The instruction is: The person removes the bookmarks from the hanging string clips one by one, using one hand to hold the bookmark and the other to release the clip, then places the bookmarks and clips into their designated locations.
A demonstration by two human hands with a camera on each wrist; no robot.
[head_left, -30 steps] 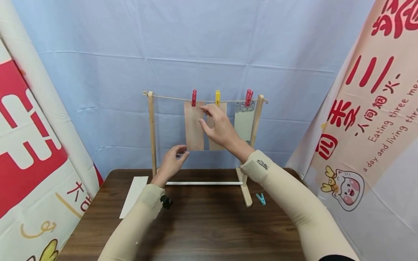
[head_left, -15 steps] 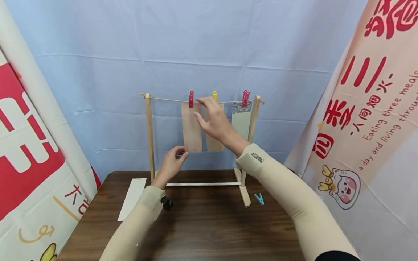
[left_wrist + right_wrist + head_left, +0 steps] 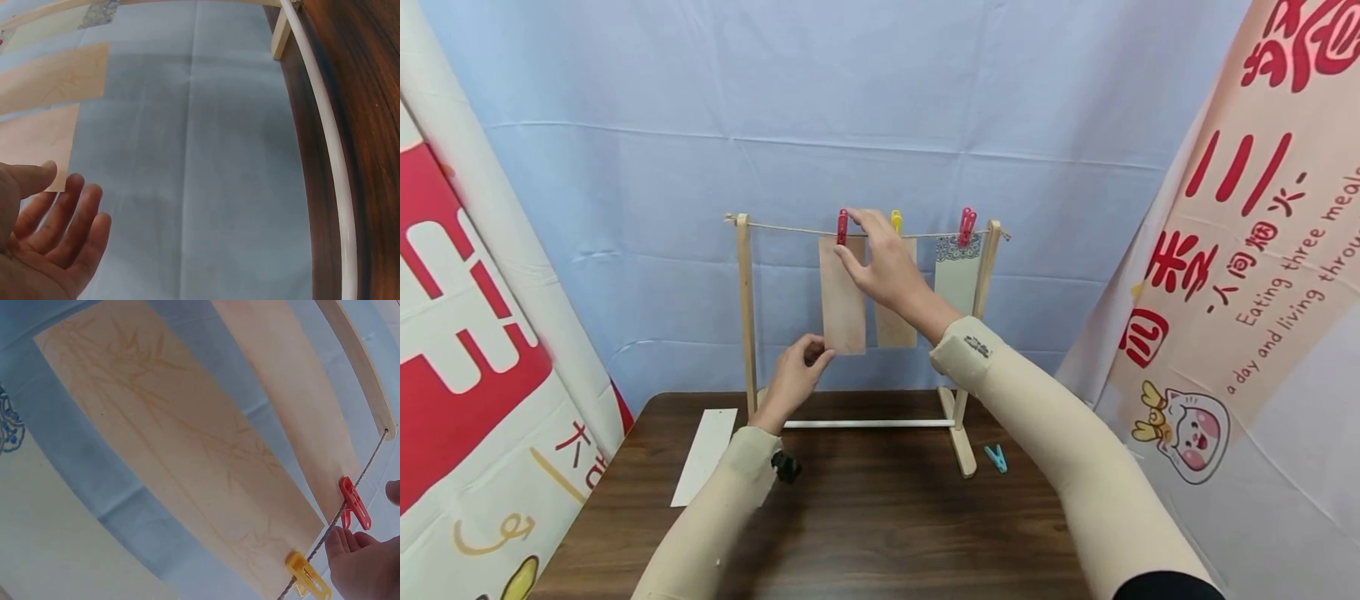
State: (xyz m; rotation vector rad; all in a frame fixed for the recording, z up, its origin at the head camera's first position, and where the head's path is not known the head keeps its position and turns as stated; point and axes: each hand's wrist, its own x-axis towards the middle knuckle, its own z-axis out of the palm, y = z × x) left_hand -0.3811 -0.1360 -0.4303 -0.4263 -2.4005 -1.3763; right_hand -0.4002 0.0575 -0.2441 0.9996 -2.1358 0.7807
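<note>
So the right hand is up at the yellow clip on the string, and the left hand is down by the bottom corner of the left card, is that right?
Not quite: in the head view the right hand is at the red clip, not the yellow clip. The left hand is indeed at the bottom corner of the left card.

Left hand [image 3: 37, 250] beside paper strip [image 3: 34, 140]

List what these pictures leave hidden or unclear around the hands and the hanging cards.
- Middle tan card: the head view's right hand covers its upper half.
- Red clip: whether the fingertips touch it is unclear in either view.
- Left hand: contact with the left tan card corner unclear; left wrist view crops the palm.
- Patterned card: print too small.
</note>
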